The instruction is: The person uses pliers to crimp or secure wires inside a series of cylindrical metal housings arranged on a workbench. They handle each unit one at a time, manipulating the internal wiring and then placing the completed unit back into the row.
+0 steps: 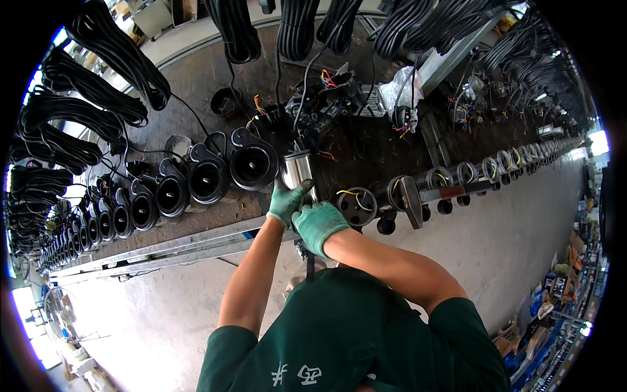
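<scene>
A shiny metal cylinder [298, 168], like a motor housing, stands at the bench's front edge with a dark cable rising from its far end. My left hand [286, 202], in a green glove, wraps its left side, thumb lying across the front. Close beside it, my gloved right hand [320, 227] has its fingers curled round the cylinder's near end; that end is hidden under the glove. Just left of the cylinder sits a round black pump casing [253, 164]. To the right is an open round housing [357, 206] with yellow and white wires.
More black pump casings [208, 179] line the bench edge leftward; open housings [439, 178] run rightward past a flat metal bar [411, 202]. Coiled black cables [297, 32] hang overhead. Wired dark parts [326, 98] and a clear plastic bag [400, 91] lie on the dark bench [189, 78].
</scene>
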The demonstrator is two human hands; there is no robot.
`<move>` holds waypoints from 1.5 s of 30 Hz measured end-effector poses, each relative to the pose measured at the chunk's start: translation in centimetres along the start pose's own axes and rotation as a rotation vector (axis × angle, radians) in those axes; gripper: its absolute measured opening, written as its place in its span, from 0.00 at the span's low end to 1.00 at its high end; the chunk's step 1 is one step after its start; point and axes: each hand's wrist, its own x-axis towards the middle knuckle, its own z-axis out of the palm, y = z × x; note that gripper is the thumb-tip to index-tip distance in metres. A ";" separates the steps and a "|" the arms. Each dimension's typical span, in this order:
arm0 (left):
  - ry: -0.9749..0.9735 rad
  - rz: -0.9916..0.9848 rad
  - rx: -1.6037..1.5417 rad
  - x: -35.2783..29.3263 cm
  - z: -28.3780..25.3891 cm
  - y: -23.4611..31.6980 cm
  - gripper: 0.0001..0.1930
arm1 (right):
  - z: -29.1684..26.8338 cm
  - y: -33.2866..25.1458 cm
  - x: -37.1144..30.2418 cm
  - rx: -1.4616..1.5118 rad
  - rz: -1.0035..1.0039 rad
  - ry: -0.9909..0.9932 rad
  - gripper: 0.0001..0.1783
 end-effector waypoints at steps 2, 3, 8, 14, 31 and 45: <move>0.069 -0.137 -0.084 -1.0 -2.0 -1.1 0.31 | -4.4 -1.1 -1.7 0.128 -0.013 -0.086 0.16; -0.022 -0.313 -0.205 -1.7 -4.8 -1.9 0.31 | -6.7 -1.5 -2.0 0.177 0.027 -0.110 0.18; -0.057 -0.701 -0.279 -6.4 -2.4 2.6 0.30 | -7.8 3.0 3.2 0.497 0.152 0.195 0.18; 0.048 -0.204 -0.083 -7.0 1.0 1.2 0.34 | -2.6 8.5 10.5 0.379 0.258 0.322 0.23; 0.238 -0.207 -0.387 1.8 5.3 2.9 0.28 | -6.5 10.8 1.6 0.583 0.047 0.181 0.36; 0.251 -0.212 -0.125 -1.7 4.8 3.6 0.27 | -7.2 19.5 -17.1 0.194 0.278 0.369 0.26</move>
